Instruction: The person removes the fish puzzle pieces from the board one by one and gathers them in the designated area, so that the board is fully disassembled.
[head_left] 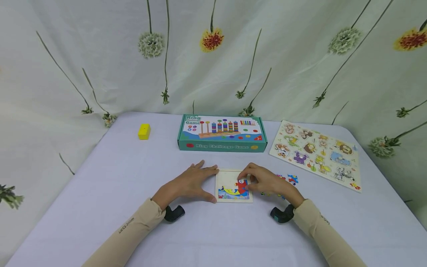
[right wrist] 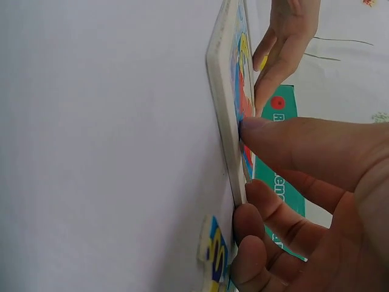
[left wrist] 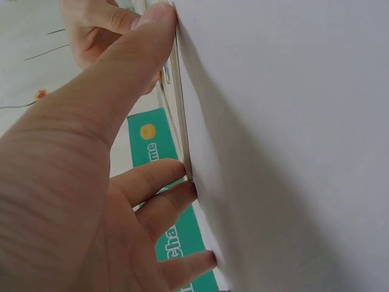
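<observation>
A small square puzzle board (head_left: 227, 174) lies on the table, its lower part filled with colourful puzzle pieces. The left hand (head_left: 194, 183) rests along the board's left edge, thumb at the lower corner and forefinger at the upper one, fingers extended. At the board's right side the right hand (head_left: 265, 180) pinches a red puzzle piece (head_left: 241, 183) over the picture. In the right wrist view the thumb presses near the board's rim (right wrist: 228, 115), and the fingers partly hide the piece. Loose puzzle pieces (head_left: 293, 179) lie beside and partly behind the right hand.
A green ring game box (head_left: 221, 146) stands behind the board. To the right lies a large animal puzzle board (head_left: 313, 155), set at an angle. A yellow block (head_left: 144, 131) sits at the back left. A patterned cloth (head_left: 213, 74) hangs behind the table.
</observation>
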The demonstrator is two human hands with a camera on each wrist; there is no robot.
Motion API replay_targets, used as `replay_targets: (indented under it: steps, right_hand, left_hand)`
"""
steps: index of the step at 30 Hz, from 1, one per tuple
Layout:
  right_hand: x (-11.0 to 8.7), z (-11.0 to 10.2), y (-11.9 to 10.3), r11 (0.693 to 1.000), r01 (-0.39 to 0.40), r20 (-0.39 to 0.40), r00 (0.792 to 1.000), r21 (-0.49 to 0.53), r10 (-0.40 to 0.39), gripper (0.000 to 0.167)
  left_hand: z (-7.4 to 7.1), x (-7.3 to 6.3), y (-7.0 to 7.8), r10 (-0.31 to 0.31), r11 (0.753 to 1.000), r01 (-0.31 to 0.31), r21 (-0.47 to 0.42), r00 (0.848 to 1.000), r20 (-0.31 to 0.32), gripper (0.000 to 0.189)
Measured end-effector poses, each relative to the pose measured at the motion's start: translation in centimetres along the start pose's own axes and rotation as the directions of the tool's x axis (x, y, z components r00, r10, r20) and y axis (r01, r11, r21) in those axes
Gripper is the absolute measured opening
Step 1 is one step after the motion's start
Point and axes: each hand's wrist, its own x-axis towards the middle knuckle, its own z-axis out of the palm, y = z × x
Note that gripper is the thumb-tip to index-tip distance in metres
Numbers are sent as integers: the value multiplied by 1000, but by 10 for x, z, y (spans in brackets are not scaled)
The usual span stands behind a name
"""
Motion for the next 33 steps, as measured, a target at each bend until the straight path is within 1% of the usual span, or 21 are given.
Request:
replay_targets:
  steps: [7, 13, 18, 27, 33]
  right_hand:
    - [0, 1, -2, 1000, 3, -7, 1000, -12, -4, 27]
    - [-1, 2, -4, 1000, 0, -6, 1000, 7, 0, 27]
    - [-1, 2, -1, 1000, 8, -2, 1000, 27, -8, 27]
    - [-2, -1, 5, 996, 46, 30, 998, 74, -49, 28]
    - [-2, -4, 6, 992, 77, 32, 996, 98, -80, 30]
  left_hand:
    - [0, 0, 0, -1, 1000, 1, 6, 1000, 6, 93]
    - [0, 0, 0, 3, 1000, -3, 8, 1000, 2, 93]
    - [0, 1, -1, 9, 1000, -9, 3, 1000, -2, 93]
    - [3, 2, -3, 14, 1000, -14, 7, 1000, -4, 94]
    - [3, 2, -3, 9, 1000, -9, 7, 1000, -3, 94]
